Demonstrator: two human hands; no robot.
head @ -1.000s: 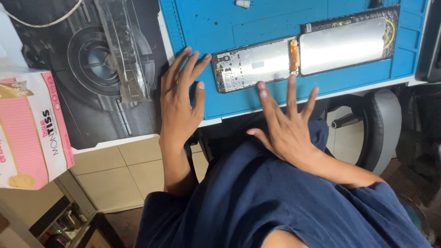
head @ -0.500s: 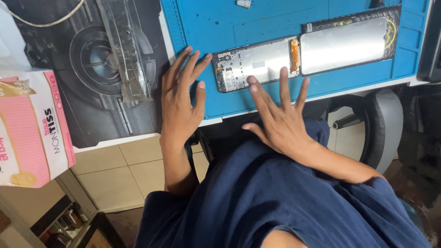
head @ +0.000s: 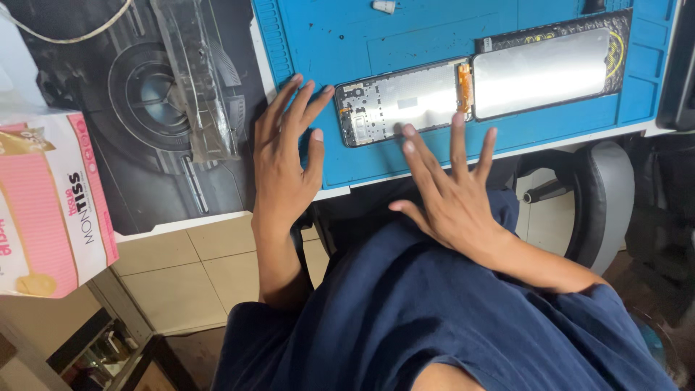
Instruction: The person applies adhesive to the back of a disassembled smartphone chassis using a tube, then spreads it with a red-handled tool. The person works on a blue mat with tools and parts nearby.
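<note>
Change: the right hand (head: pixel 452 199) has slid farther over the blue rubber work mat (head: pixel 405 32).
Right hand: fingers spread wide, holding nothing, fingertips touching the opened grey phone frame (head: pixel 402 100).
Left hand (head: pixel 286 156): flat, empty, just left of the frame.

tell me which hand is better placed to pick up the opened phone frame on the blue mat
Right, probably. The right hand has fingertips at the grey rectangular opened phone frame; the left hand lies flat beside its end.
</note>
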